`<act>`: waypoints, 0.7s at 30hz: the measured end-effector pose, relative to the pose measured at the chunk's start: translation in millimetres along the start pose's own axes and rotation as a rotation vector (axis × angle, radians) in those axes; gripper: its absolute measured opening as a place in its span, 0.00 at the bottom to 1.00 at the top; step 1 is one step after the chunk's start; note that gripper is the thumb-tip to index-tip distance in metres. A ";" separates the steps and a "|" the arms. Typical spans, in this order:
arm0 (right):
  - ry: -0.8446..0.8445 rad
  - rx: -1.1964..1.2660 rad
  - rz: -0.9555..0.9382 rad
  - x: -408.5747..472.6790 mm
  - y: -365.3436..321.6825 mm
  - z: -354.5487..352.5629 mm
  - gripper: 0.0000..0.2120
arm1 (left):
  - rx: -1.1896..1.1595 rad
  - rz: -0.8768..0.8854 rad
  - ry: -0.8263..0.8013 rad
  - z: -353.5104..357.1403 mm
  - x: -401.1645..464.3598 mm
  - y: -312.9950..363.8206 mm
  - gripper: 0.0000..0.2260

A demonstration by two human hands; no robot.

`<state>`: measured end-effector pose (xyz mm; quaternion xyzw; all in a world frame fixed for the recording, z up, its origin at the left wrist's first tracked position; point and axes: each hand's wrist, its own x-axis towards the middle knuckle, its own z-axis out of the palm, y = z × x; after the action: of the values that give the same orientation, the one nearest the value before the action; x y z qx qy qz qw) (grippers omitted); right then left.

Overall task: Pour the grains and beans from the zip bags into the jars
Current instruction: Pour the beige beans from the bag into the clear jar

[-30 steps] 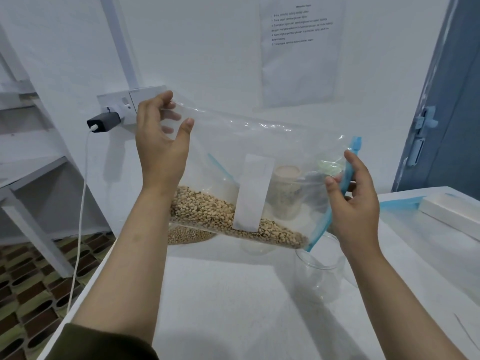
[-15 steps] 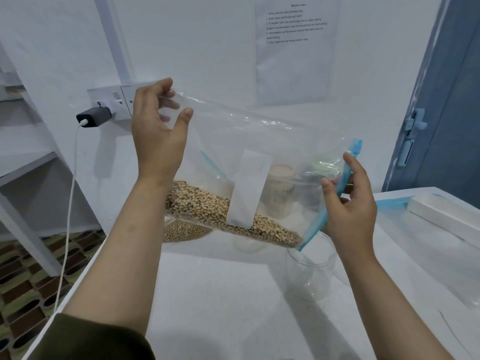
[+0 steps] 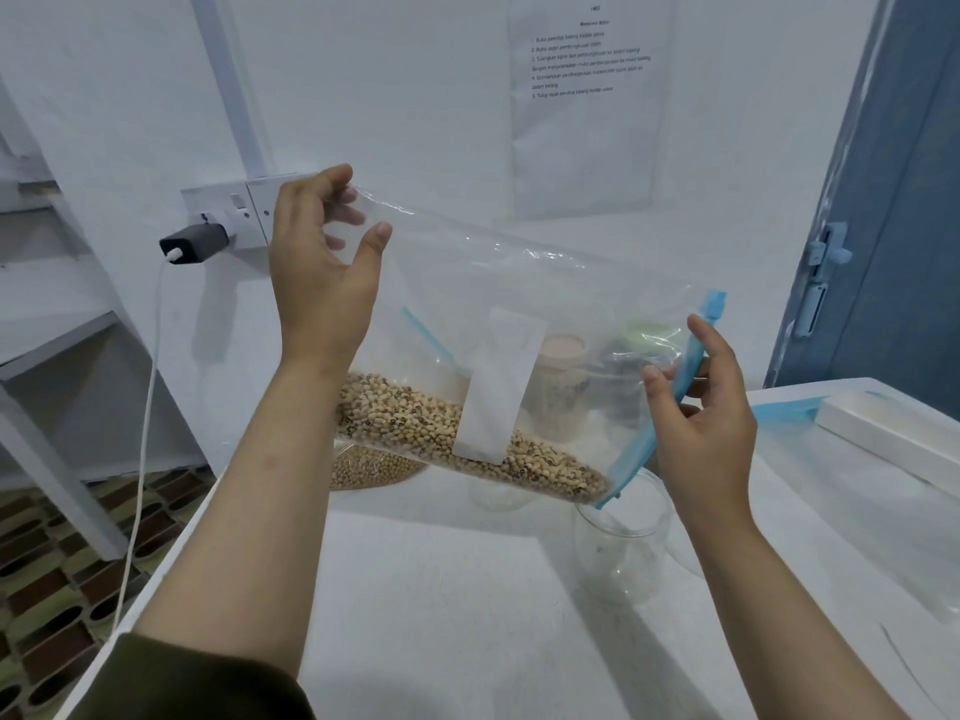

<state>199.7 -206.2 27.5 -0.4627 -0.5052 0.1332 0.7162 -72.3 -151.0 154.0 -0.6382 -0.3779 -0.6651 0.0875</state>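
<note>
Head view: the left hand [image 3: 317, 283] pinches the zip bag [image 3: 493, 324] high while the right hand [image 3: 701, 423] pinches its blue zip edge, low corner just above the empty jar [image 3: 621, 548].

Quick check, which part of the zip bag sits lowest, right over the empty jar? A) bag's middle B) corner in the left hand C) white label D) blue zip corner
D: the blue zip corner hangs just above the empty jar rim, beans piled against it.
</note>
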 end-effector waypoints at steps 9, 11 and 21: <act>0.006 0.005 0.016 -2.2 -4.1 -2.3 0.24 | 0.015 0.012 -0.010 -0.4 1.7 6.4 0.19; 0.008 0.008 0.016 -3.0 -4.6 -2.8 0.24 | 0.013 0.006 -0.009 -0.7 1.4 6.7 0.19; 0.003 0.018 0.022 -5.5 -6.1 -4.4 0.23 | 0.020 0.004 -0.012 -0.2 -0.5 9.1 0.19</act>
<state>199.2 -215.4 28.8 -0.4621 -0.4978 0.1449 0.7195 -66.9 -157.6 157.1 -0.6419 -0.3838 -0.6573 0.0930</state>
